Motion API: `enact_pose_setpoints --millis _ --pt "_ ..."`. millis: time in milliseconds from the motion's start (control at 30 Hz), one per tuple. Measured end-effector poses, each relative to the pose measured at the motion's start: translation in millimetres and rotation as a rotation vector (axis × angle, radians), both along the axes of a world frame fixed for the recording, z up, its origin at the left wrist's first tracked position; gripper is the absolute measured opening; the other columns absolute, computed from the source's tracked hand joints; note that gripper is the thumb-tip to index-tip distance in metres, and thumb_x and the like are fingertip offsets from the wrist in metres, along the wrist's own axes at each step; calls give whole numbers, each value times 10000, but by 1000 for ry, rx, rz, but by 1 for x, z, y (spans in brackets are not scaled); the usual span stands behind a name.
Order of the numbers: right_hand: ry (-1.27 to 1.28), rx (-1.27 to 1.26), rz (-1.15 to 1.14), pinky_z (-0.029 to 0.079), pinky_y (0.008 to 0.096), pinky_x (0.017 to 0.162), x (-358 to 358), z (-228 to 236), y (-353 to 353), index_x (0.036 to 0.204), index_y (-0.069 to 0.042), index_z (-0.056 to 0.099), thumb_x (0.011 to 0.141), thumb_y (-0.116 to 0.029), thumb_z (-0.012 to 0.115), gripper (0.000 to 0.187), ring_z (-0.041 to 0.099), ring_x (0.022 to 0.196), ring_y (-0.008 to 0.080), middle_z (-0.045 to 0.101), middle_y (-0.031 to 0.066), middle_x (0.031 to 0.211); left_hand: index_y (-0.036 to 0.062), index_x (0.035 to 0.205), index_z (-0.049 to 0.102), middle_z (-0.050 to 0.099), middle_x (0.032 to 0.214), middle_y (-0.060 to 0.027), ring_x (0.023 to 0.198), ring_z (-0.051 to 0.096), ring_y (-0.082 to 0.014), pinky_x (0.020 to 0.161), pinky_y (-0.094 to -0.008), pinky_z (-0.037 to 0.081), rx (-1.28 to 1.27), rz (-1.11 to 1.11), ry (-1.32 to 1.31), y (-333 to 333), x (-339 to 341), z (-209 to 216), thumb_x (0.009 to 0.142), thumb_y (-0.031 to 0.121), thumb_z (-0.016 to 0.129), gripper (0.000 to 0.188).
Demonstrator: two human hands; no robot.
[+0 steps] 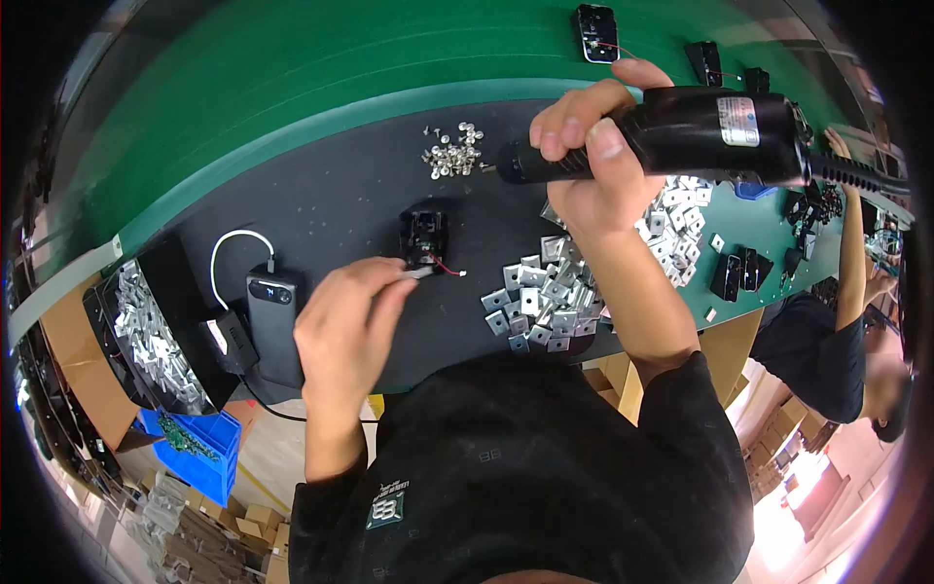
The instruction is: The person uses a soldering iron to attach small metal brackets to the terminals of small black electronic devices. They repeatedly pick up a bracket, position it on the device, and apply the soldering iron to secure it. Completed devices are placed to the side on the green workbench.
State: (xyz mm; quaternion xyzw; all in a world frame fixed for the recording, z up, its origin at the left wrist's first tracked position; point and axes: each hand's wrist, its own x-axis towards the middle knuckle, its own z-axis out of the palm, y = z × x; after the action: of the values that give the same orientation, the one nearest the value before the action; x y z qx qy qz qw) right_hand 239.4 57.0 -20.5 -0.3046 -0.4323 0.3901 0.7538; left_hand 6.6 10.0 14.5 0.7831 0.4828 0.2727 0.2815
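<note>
A small black plastic part (424,238) with a red wire lies on a black mat (341,195) at the centre of the frame. The left hand (350,316), just below and left of it, pinches a small silver metal plate (420,274) between thumb and fingertips and holds the plate at the part's lower edge. The right hand (593,156), in the upper right of the frame, is wrapped tightly around a black electric screwdriver (671,131). The tool lies nearly level, its tip pointing left toward a small heap of silver screws (453,154) at the top centre.

The plate looks as if it is only being set in place, with no screw seen driven into this part, so the fastening appears not yet done.

A spread of loose metal plates (545,292) lies to the right of the part, under the right forearm. A black box (274,321) with a white cable sits at the left, beside a tray of more plates (156,341). A green belt (389,49) across the top carries similar black parts. Another person's arm (854,253) shows at the far right.
</note>
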Motion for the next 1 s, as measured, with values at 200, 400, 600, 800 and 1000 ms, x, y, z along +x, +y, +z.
enact_pose_setpoints --millis 200,400,600,800,1000 --pt "126 -5 -11 493 310 578 -11 0 2 1197 22 382 800 -71 651 488 555 581 183 567 103 691 13 888 621 679 881 -121 787 672 -253 717 -310 527 -79 125 -66 -3 -20 -11 732 -30 728 194" --pt "147 58 54 485 360 594 -3 27 -18 1285 -31 356 852 -171 653 544 539 594 192 533 72 725 15 838 637 649 1001 -119 918 636 -259 794 -328 493 -25 38 -18 9 -9 -19 691 -20 749 188" --pt "102 65 35 462 364 600 0 33 -28 1305 -55 355 862 -207 635 546 521 608 185 516 54 737 23 828 635 640 1100 -114 999 624 -286 850 -346 485 52 -125 127 28 5 -28 703 4 739 164" --pt "16 47 -39 461 384 582 4 -9 -1 1249 -21 389 865 -181 579 457 505 584 188 514 74 723 10 964 664 635 1033 -100 617 537 -149 614 -274 467 -354 14 -16 29 19 -22 732 -18 688 235" --pt "14 18 -29 481 374 568 -1 -12 6 1237 -9 394 847 -143 601 461 519 578 190 527 82 718 41 1077 657 618 999 -79 554 452 -107 557 -244 427 -257 -62 -63 27 12 -44 748 -20 663 335"
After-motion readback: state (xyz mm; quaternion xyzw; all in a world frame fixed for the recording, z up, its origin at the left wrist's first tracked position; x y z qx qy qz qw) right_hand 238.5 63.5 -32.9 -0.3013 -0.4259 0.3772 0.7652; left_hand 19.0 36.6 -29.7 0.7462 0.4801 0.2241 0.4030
